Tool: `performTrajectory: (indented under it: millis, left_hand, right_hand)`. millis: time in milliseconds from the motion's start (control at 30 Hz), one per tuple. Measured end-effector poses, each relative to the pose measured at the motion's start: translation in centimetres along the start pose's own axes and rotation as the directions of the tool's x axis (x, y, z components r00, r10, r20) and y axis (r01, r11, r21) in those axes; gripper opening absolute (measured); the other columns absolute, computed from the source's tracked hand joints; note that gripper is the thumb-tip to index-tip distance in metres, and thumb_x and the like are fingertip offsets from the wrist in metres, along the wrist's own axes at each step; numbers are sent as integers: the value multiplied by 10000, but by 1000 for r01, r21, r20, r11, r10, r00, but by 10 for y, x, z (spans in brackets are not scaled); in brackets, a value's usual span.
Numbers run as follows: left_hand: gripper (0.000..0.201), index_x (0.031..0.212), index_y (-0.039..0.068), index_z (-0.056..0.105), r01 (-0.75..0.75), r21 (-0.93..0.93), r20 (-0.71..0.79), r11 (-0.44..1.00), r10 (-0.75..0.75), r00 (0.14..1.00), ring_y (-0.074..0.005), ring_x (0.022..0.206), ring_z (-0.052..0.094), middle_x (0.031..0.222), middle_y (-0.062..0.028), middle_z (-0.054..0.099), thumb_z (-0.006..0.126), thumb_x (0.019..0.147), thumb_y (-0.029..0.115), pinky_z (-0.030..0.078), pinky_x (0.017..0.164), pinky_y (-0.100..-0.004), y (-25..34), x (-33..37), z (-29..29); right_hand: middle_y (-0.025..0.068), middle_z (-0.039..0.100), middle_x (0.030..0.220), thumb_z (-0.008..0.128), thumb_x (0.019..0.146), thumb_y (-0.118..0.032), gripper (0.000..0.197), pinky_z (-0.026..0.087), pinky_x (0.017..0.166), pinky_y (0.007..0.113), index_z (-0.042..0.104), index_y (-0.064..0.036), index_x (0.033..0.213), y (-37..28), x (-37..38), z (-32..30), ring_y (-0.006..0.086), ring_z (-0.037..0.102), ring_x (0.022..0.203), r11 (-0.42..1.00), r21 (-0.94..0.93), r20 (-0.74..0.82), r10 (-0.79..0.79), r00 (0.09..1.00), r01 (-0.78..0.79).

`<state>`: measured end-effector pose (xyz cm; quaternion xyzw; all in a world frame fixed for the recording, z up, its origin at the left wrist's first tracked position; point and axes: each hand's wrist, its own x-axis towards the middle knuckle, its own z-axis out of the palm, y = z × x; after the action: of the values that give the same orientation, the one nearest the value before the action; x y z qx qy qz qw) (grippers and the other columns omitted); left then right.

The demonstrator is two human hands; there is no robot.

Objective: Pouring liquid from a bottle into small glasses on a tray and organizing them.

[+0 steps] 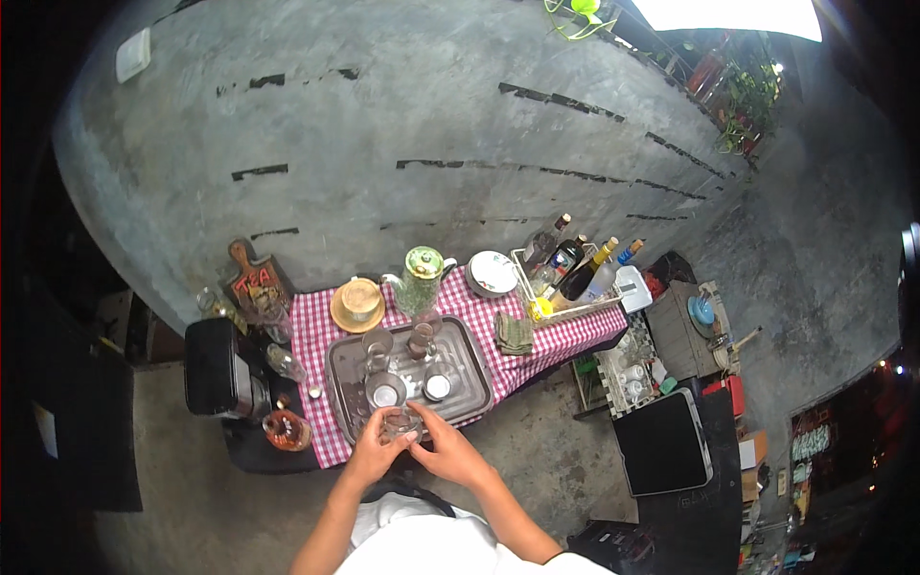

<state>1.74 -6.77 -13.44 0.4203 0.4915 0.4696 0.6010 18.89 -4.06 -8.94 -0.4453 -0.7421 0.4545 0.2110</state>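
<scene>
A clear glass cup (402,422) is held in both my hands over the near edge of a dark metal tray (470,369). My left hand (374,450) grips its left side, and my right hand (448,450) closes round the right. Several glass vessels stand on the tray. Among them are a glass mug (377,353) and a narrow glass (421,341) at the back. Closer to my hands are a glass with a white round inside (385,395) and a similar one (437,386) to its right. My fingers partly hide the held cup.
A red-white checked cloth (319,422) covers the table. Behind the tray stand a yellowish cup (360,297), a green-patterned pitcher (422,287) and white bowls (493,273). A bottle basket (575,307) and green folded cloth (515,334) lie right; a black appliance (216,364) and amber jar (287,431) left.
</scene>
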Motion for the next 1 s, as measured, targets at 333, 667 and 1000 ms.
performTrajectory:
  millis: [333, 667, 1000]
  left_hand:
    - [536, 1314, 20, 470, -25, 130, 38, 991, 20, 999, -152, 1102, 562, 1182, -80, 567, 739, 882, 187, 479, 937, -308, -13, -74, 41]
    - [538, 1271, 34, 501, -32, 158, 107, 987, 15, 994, -125, 1099, 571, 1208, -45, 572, 787, 828, 145, 485, 934, -296, -12, -118, 38]
    - [555, 1290, 23, 501, -22, 46, 132, 999, 16, 991, -131, 1095, 580, 1201, -60, 577, 789, 838, 170, 499, 910, -299, -4, -112, -15]
  right_hand:
    - [219, 495, 1399, 662, 851, -84, 678, 520, 960, 371, 370, -20, 1460, 20, -90, 23, 322, 575, 1222, 975, 206, -162, -51, 985, 84]
    - [187, 514, 1377, 643, 813, -2, 708, 517, 953, 354, 377, -36, 1469, 6, -129, 40, 266, 598, 1180, 962, 227, -143, -120, 982, 151]
    - [202, 523, 1372, 657, 816, 2, 728, 526, 939, 364, 364, -38, 1481, -19, -96, 73, 275, 622, 1148, 969, 209, -156, -101, 983, 133]
